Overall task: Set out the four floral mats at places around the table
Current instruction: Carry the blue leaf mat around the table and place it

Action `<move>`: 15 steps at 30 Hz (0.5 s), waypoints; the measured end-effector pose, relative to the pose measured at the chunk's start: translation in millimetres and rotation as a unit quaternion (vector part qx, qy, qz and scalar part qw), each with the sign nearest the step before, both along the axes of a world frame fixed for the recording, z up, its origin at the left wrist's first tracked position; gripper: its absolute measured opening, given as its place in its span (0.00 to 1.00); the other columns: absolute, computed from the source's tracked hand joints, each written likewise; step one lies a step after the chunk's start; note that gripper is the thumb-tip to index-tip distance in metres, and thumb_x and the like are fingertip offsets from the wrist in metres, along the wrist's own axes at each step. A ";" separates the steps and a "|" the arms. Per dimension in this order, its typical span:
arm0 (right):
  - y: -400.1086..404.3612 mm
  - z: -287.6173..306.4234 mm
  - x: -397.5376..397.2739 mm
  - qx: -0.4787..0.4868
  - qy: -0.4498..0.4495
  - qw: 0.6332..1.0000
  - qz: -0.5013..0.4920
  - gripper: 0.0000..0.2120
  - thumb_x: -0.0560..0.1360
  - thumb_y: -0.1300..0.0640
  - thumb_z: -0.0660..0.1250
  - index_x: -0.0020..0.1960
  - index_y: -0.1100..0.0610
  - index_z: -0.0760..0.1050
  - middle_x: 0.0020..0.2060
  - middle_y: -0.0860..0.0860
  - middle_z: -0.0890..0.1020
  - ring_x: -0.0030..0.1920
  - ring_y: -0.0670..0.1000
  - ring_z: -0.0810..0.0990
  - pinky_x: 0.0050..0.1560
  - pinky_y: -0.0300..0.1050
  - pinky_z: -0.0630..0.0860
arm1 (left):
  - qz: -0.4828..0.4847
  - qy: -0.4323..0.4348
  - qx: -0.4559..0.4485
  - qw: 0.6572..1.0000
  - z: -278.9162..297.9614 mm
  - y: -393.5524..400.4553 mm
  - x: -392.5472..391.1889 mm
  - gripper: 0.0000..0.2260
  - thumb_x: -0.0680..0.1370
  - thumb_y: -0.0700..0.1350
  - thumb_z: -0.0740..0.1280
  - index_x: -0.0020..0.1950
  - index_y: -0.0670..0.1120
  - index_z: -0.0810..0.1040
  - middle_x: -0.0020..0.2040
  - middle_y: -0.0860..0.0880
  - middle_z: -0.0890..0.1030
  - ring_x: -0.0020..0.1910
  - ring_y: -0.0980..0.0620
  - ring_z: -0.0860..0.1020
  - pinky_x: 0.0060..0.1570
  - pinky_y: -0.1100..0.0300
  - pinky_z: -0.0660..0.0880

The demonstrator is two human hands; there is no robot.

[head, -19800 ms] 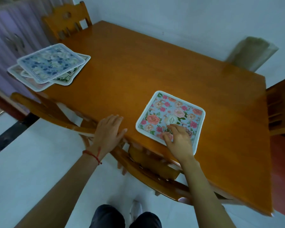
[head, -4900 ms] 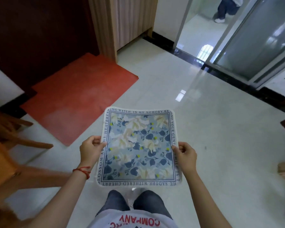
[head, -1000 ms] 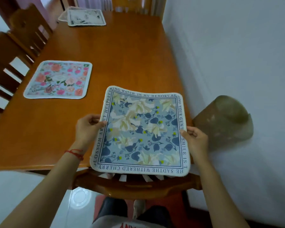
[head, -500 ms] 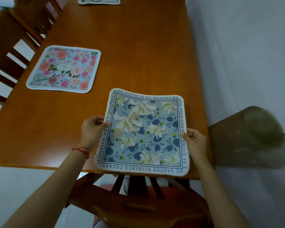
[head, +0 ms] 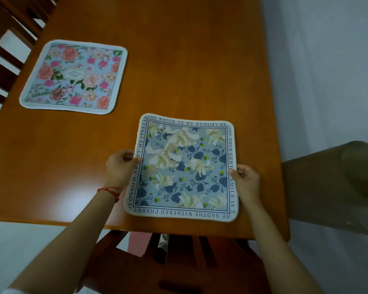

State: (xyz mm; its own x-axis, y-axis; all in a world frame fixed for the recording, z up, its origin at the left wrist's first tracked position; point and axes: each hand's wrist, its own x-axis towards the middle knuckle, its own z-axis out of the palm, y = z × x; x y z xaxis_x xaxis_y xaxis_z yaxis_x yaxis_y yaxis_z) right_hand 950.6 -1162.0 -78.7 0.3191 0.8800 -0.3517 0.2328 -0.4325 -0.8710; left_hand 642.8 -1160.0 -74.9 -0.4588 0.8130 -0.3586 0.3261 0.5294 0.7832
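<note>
A blue floral mat (head: 184, 166) with white lilies and a lettered border is over the near end of the wooden table (head: 179, 60), close to its front edge. My left hand (head: 120, 166) pinches the mat's left edge and my right hand (head: 245, 181) pinches its right edge. Whether the mat rests flat on the wood or hovers just above it, I cannot tell. A second mat, pink roses on light blue (head: 74, 76), lies flat on the table at the left side.
A wooden chair back (head: 174, 266) sits just under the table's near edge between my arms. More chair slats (head: 6, 49) line the left side. A white wall (head: 327, 71) runs along the table's right edge, with a blurred olive-brown shape (head: 336, 187) against it.
I have come closer to the table end with the blue mat, and it has moved forward and down over the tabletop. The far mats have left the view.
</note>
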 end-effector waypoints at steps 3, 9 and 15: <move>2.6 -8.9 -1.5 -0.006 -0.018 1.000 0.001 0.05 0.73 0.66 0.67 0.49 0.63 0.76 0.41 0.56 0.80 0.41 0.52 0.80 0.36 0.33 0.77 | 0.005 0.005 -0.014 1.000 -3.9 1.3 -1.1 0.06 0.72 0.41 0.70 0.48 0.42 0.77 0.37 0.51 0.78 0.34 0.47 0.79 0.31 0.62 0.73; 5.8 -19.1 -0.5 -0.025 -0.088 0.996 0.018 0.09 0.72 0.64 0.68 0.52 0.65 0.77 0.44 0.59 0.82 0.42 0.56 0.81 0.38 0.41 0.76 | -0.001 0.035 -0.023 0.999 -9.3 3.3 -4.8 0.07 0.72 0.41 0.71 0.48 0.41 0.79 0.37 0.51 0.78 0.36 0.48 0.78 0.37 0.59 0.76; 9.8 -16.8 2.4 -0.026 -0.147 0.988 0.032 0.10 0.72 0.63 0.69 0.52 0.66 0.77 0.45 0.60 0.83 0.38 0.51 0.78 0.32 0.34 0.71 | -0.016 0.057 -0.013 0.998 -16.2 5.7 -4.4 0.10 0.72 0.41 0.71 0.51 0.39 0.80 0.44 0.44 0.81 0.40 0.47 0.79 0.42 0.56 0.76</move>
